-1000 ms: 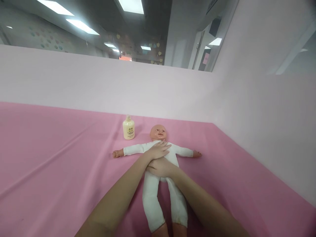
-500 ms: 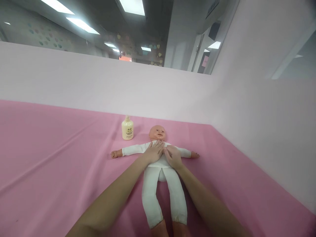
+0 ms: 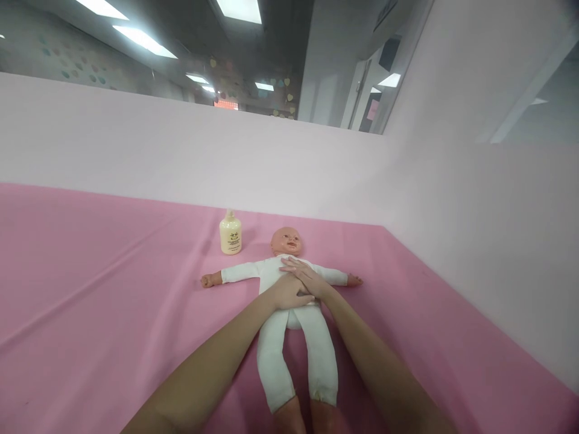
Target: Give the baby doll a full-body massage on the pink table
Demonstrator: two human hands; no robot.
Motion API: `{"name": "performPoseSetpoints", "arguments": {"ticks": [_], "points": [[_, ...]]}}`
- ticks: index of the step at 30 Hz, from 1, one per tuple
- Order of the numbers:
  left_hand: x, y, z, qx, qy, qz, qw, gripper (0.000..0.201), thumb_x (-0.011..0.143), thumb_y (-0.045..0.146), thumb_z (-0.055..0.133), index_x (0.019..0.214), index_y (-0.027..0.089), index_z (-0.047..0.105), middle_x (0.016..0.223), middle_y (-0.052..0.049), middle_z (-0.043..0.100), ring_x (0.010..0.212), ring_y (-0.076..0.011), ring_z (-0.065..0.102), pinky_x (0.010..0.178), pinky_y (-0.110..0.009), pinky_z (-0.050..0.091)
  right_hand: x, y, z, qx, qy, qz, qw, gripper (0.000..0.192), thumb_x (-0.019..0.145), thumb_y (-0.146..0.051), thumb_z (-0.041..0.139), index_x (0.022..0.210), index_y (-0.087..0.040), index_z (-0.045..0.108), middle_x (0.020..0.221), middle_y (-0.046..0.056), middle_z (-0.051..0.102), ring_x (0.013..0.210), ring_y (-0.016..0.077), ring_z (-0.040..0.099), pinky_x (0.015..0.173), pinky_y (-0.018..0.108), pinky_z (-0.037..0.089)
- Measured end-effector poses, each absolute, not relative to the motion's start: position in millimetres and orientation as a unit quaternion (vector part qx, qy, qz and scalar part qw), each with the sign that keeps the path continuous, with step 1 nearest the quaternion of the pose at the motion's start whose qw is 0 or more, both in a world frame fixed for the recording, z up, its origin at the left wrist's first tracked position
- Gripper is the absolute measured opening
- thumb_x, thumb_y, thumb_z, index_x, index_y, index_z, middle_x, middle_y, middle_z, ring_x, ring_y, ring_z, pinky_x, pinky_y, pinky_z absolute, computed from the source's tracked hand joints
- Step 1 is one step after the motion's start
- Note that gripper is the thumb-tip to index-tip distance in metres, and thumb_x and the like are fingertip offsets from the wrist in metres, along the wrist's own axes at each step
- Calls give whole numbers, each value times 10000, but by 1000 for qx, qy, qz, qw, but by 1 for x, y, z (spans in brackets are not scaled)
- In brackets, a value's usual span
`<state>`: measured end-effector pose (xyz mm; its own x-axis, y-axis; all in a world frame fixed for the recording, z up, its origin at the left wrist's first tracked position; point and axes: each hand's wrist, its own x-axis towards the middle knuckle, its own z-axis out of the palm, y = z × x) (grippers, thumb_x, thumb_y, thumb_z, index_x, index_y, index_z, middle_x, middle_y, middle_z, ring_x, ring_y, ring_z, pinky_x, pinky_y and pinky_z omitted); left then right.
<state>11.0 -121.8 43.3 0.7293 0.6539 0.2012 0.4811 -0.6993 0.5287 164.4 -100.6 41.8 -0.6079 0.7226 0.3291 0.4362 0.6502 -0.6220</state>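
A baby doll (image 3: 274,274) in a white long-sleeved suit lies on its back, arms stretched out sideways and head toward the wall. My left hand (image 3: 289,292) rests across its belly, fingers pointing right and partly covered by my other hand. Over the doll's chest, my right hand (image 3: 308,276) lies with its fingers extended toward the upper left. The two hands overlap near the middle of the torso, and neither grips anything. A pale yellow lotion bottle (image 3: 231,235) stands upright beside the doll's head, on the left.
Pink cloth (image 3: 113,289) with a few creases covers the surface beneath the doll. White low walls (image 3: 181,150) rise behind it and along the right side. Above the back wall, a glass panel (image 3: 266,54) shows ceiling lights and heart stickers.
My left hand has slid down from the doll's chest to its belly. My right hand has uncurled and reaches up and left across the chest. Doll and bottle keep their places.
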Motion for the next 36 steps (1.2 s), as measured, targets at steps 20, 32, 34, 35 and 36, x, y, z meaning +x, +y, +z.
{"name": "performPoseSetpoints", "arguments": {"ticks": [20, 32, 34, 35, 36], "points": [[-6, -89, 25, 778, 366, 492, 139, 331, 972, 227, 344, 1101, 180, 645, 1159, -92, 657, 1138, -199, 584, 1020, -363, 442, 110, -147, 25, -613, -779, 16, 129, 676, 956, -305, 381, 1528, 23, 236, 1579, 301, 208, 1468, 452, 218, 1147, 614, 227], [-21, -74, 23, 882, 304, 312, 178, 450, 1027, 380, 288, 1285, 276, 642, 1405, -2, 586, 1367, -193, 469, 1205, -446, 267, 145, -113, 38, -296, -880, 261, 263, 264, 876, -281, 523, 894, -189, 770, 1017, 56, 758, 999, 233, 661, 918, 369, 485], [-23, -68, 17, 874, 302, 336, 181, 446, 1025, 379, 299, 1275, 264, 650, 1371, -15, 615, 1345, -194, 491, 1193, -445, 290, 148, -110, 34, -304, -842, 344, 284, 280, 875, -312, 523, 856, -190, 774, 952, 47, 768, 952, 223, 680, 902, 360, 495], [-24, -65, 14, 869, 299, 350, 183, 437, 1020, 372, 316, 1260, 252, 660, 1342, -26, 637, 1323, -196, 513, 1178, -440, 320, 150, -109, 32, -308, -818, 386, 295, 290, 875, -328, 523, 840, -188, 774, 928, 47, 770, 936, 219, 688, 904, 357, 497], [-25, -62, 11, 864, 295, 363, 186, 423, 1012, 362, 340, 1244, 238, 671, 1312, -38, 657, 1299, -199, 535, 1157, -431, 353, 151, -108, 30, -310, -794, 421, 309, 307, 878, -349, 521, 807, -183, 770, 894, 50, 770, 916, 216, 695, 905, 356, 498]]}}
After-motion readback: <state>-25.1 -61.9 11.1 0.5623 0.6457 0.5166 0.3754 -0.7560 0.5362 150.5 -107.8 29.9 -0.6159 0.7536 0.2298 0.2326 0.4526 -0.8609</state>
